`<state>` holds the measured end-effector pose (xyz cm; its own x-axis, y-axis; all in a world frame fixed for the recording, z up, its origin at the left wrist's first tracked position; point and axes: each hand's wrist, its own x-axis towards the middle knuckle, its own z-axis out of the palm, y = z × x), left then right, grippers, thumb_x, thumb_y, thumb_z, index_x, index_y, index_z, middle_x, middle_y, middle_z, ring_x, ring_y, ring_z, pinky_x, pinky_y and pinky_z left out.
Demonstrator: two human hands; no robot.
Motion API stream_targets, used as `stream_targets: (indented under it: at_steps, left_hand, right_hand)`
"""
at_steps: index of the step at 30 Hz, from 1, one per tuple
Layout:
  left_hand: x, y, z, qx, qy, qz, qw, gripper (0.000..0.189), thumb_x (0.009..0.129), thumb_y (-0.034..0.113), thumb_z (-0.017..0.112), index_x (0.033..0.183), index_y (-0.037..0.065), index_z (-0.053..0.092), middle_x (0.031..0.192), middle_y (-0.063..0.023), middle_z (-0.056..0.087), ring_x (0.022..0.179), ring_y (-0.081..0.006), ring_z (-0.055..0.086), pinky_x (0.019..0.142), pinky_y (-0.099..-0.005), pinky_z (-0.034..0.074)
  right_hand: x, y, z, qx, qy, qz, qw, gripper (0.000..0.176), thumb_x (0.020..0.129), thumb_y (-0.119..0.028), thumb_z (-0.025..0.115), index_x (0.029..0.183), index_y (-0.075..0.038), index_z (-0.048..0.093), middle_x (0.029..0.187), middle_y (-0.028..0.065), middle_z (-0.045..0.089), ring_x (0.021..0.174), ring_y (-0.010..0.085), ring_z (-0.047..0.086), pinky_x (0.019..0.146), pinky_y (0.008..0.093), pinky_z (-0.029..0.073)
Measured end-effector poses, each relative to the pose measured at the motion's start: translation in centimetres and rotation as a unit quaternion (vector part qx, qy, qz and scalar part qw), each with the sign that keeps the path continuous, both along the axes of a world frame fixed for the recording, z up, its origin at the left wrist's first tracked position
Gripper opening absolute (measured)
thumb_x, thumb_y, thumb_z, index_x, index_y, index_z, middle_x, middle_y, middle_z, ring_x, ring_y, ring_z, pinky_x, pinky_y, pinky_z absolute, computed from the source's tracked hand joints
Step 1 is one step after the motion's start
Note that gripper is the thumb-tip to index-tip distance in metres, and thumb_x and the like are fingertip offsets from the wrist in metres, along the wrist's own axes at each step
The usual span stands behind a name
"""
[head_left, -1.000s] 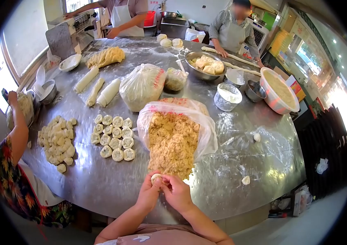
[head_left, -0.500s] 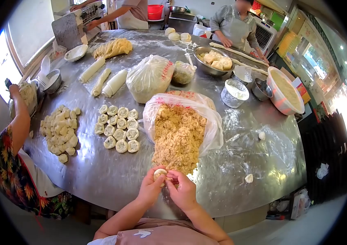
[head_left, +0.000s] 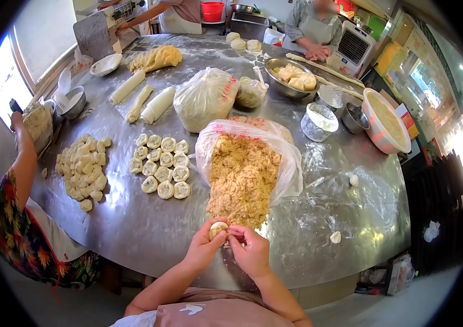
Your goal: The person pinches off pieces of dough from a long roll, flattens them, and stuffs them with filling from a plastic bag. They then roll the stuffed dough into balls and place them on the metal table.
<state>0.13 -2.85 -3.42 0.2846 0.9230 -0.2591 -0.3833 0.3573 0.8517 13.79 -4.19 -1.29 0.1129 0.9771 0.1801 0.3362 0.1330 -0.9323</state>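
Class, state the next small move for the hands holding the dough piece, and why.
Likely pinch the dough piece closed: the left hand cups it, the right hand grips its edge, and filled pieces lie in rows nearby.

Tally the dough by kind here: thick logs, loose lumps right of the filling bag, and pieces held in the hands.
Logs: 3
Lumps: 2
Piece, pinched between left hand and right hand: 1
Total: 6
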Motion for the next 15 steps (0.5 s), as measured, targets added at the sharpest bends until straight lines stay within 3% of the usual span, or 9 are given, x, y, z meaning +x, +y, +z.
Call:
stream_targets:
  at_steps: [5,6,8,9,12,15]
  left_hand:
    - [0.0,0.2,0.5,0.0,0.025,-0.008,1.0,0.03,0.098,0.008,0.051,0.127,0.007,0.047,0.114,-0.0036,0.055,0.096,-0.0086,0.055,0.081,-0.0219,0.046]
    - [-0.2,0.4,0.9,-0.063,0.017,-0.008,0.998,0.032,0.096,0.004,0.049,0.129,0.005,0.047,0.113,-0.0046,0.056,0.104,-0.0117,0.055,0.089,-0.0256,0.046]
    - [-0.1,0.5,1.3,-0.095,-0.106,0.024,0.99,0.033,0.097,0.005,0.05,0.13,0.005,0.046,0.116,-0.0067,0.055,0.108,-0.0159,0.056,0.092,-0.0284,0.047]
    - [-0.2,0.6,1.5,-0.106,-0.167,0.042,0.979,0.033,0.097,0.006,0.05,0.13,0.005,0.046,0.117,-0.0077,0.054,0.11,-0.0179,0.056,0.094,-0.0298,0.047]
    - [-1.0,0.8,2.6,-0.145,-0.22,0.044,0.964,0.032,0.098,0.011,0.051,0.129,0.004,0.046,0.118,-0.0109,0.056,0.112,-0.027,0.057,0.096,-0.0373,0.049]
    - [-1.6,0.9,3.1,-0.182,-0.282,0.002,0.942,0.036,0.097,0.012,0.053,0.131,0.004,0.045,0.119,-0.0099,0.056,0.114,-0.0248,0.056,0.098,-0.037,0.048]
  right_hand:
    - [-0.1,0.2,0.5,0.041,-0.064,-0.006,0.997,0.016,0.082,-0.005,0.073,0.095,0.0,0.065,0.084,0.0103,0.071,0.076,0.0157,0.07,0.065,0.0275,0.055]
    - [0.0,0.3,0.5,0.042,-0.068,-0.011,0.997,0.016,0.081,-0.005,0.074,0.095,-0.001,0.066,0.081,0.009,0.071,0.073,0.014,0.069,0.064,0.0273,0.054]
    - [0.5,0.6,0.4,0.02,-0.042,-0.049,0.998,0.014,0.083,-0.006,0.072,0.095,-0.001,0.066,0.079,0.0071,0.069,0.07,0.0108,0.064,0.066,0.0265,0.053]
    - [0.8,0.7,1.2,0.004,-0.069,-0.077,0.995,0.015,0.082,-0.007,0.072,0.096,-0.003,0.066,0.086,0.0087,0.07,0.077,0.0177,0.068,0.07,0.0296,0.054]
    - [2.7,1.3,1.2,0.082,-0.186,0.0,0.979,0.044,0.08,-0.026,0.075,0.112,-0.001,0.06,0.112,0.015,0.064,0.107,0.0301,0.059,0.092,0.0387,0.046]
    - [2.7,1.4,1.5,0.145,-0.228,0.099,0.958,0.071,0.077,-0.043,0.074,0.127,0.001,0.05,0.129,0.0188,0.054,0.124,0.0387,0.046,0.103,0.0469,0.036]
